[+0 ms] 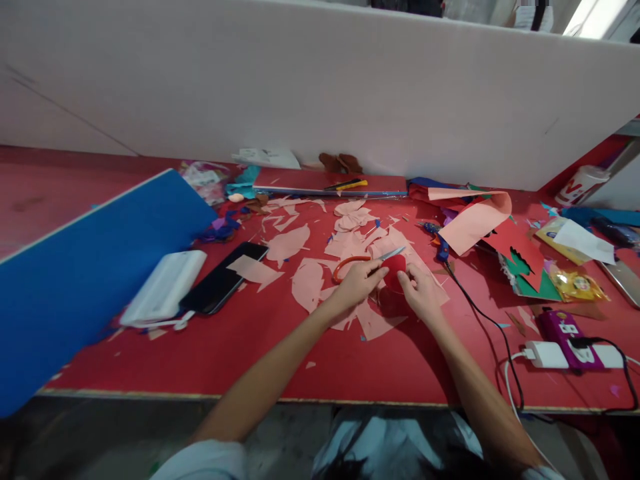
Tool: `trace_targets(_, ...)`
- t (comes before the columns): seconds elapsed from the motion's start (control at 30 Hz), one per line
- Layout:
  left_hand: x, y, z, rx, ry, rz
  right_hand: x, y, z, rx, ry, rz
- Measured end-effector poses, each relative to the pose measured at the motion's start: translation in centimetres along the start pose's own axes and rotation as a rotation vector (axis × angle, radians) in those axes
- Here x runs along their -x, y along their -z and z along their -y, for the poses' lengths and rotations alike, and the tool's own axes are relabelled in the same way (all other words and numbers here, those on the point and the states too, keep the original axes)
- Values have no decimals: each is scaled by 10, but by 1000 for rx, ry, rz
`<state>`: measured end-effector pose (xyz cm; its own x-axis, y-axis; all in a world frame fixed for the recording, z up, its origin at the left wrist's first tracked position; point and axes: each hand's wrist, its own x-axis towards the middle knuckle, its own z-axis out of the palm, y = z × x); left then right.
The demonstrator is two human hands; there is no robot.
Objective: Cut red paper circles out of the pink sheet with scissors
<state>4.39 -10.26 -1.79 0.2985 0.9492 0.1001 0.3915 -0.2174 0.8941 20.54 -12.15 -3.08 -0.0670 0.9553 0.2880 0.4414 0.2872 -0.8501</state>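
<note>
My left hand (356, 283) is closed around orange-handled scissors (367, 259), whose blades point right toward a small red paper piece (395, 269). My right hand (423, 290) pinches that red piece from the right side. Both hands hover just above the red table (250, 347), over several pink paper scraps (307, 280).
A black phone (223, 277) and a white power bank (165, 287) lie to the left beside a blue board (85, 267). Pink, red and green paper sheets (500, 233) lie to the right. A black cable (480, 313) runs to a white charger (547, 355). A white partition (320, 87) stands behind.
</note>
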Motion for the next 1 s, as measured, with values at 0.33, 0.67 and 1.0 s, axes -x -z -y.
trace_targets(0.33,-4,-4,12,211,87,-25,-6,-1,-8,-115,-53,3)
trace_targets(0.67,-9,3,18,39,4,-178,-7,0,-5,-181,-63,-35)
trace_targets(1.0,-19,24,30,-292,0,-280,-9,0,-14,-341,-110,-72)
